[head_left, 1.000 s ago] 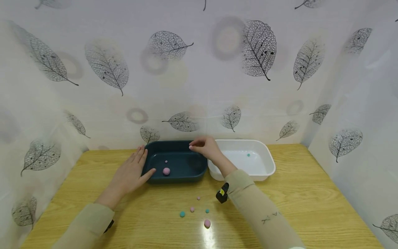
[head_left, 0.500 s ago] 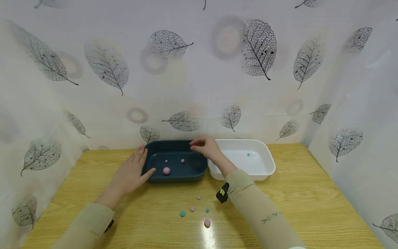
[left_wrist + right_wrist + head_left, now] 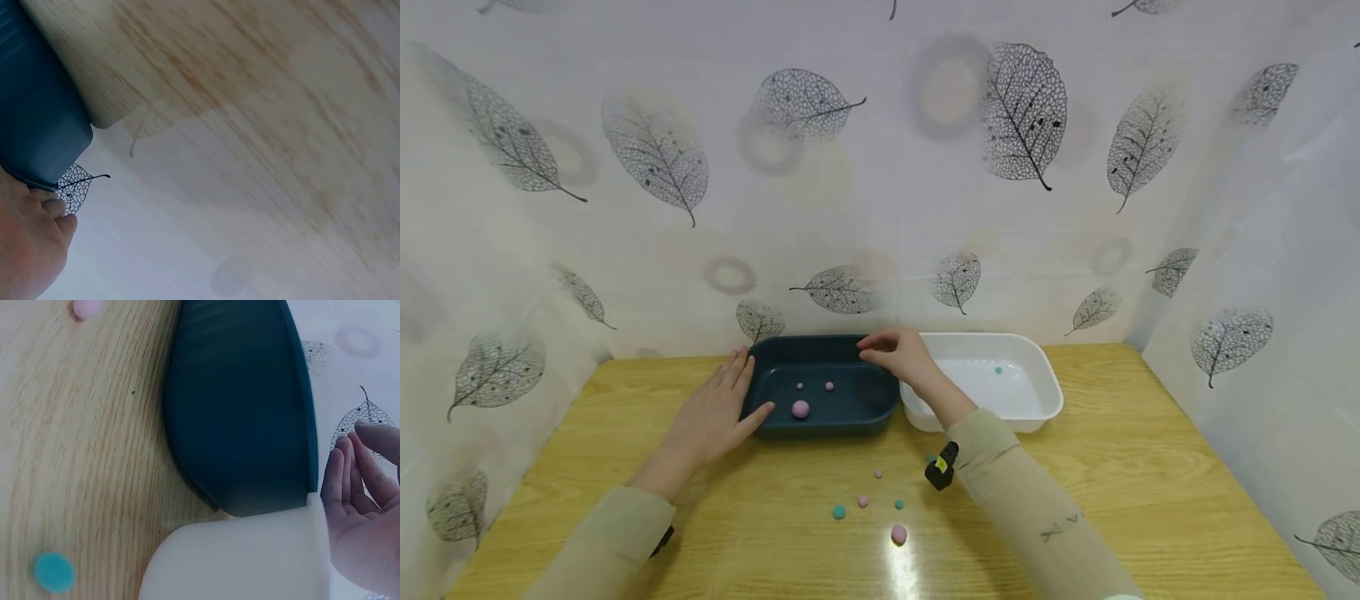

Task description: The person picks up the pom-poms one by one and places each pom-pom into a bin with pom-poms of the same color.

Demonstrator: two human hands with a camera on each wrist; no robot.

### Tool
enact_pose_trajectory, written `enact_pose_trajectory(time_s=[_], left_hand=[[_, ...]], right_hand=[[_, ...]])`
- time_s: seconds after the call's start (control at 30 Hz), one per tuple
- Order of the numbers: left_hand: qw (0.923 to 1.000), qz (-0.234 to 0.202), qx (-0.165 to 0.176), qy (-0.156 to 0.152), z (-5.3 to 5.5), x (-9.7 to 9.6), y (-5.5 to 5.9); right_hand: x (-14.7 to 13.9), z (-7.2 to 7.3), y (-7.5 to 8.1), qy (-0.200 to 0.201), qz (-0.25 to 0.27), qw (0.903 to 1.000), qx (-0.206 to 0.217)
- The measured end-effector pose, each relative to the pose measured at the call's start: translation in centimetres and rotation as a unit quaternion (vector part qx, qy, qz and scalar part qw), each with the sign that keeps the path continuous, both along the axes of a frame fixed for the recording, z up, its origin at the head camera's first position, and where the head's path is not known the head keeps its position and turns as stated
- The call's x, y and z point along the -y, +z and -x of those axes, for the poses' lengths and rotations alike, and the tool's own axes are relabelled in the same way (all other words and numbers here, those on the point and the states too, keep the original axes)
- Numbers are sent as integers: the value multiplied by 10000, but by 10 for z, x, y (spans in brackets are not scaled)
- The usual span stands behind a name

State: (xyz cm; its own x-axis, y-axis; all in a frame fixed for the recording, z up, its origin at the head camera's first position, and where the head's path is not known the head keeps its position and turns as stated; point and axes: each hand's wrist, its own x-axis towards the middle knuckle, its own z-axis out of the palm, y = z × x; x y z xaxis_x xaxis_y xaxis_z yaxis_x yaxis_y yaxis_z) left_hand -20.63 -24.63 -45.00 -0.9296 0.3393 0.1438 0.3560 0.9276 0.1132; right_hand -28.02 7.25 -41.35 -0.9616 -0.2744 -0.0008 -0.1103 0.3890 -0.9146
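Note:
My left hand [image 3: 715,417] rests against the left end of a dark blue tray [image 3: 827,432], its fingers along the rim and the thumb over the front edge. Inside that tray lie a large pink ball [image 3: 801,409], a tiny pink ball [image 3: 800,386] and a small pink ball [image 3: 830,386]. Over the tray's right end hovers my right hand [image 3: 898,358]; the right wrist view shows its fingers [image 3: 353,472] loosely bent with nothing between them. A white tray [image 3: 1054,400] stands beside the dark one, with a tiny teal ball [image 3: 998,370] in it.
On the wooden table [image 3: 745,533], in front of the trays, lie several loose balls, among them a teal ball [image 3: 838,512] and a pink ball [image 3: 898,534]. Behind the trays hangs a leaf-patterned curtain [image 3: 880,200].
A small pink ball has left my right fingertips and dropped into the dark tray, then rolled left. Both hands have stayed in nearly the same places.

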Motion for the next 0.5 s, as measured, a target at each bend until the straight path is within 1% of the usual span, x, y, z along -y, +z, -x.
enact_pose_trajectory(time_s=[0.23, 0.5], left_hand=[[10000, 69, 10, -17, 0, -1, 3], [9999, 92, 69, -32, -1, -2, 5]], right_hand=[[-6, -8, 5, 156, 39, 9998, -120], [-17, -22, 10, 266, -65, 9995, -172]])
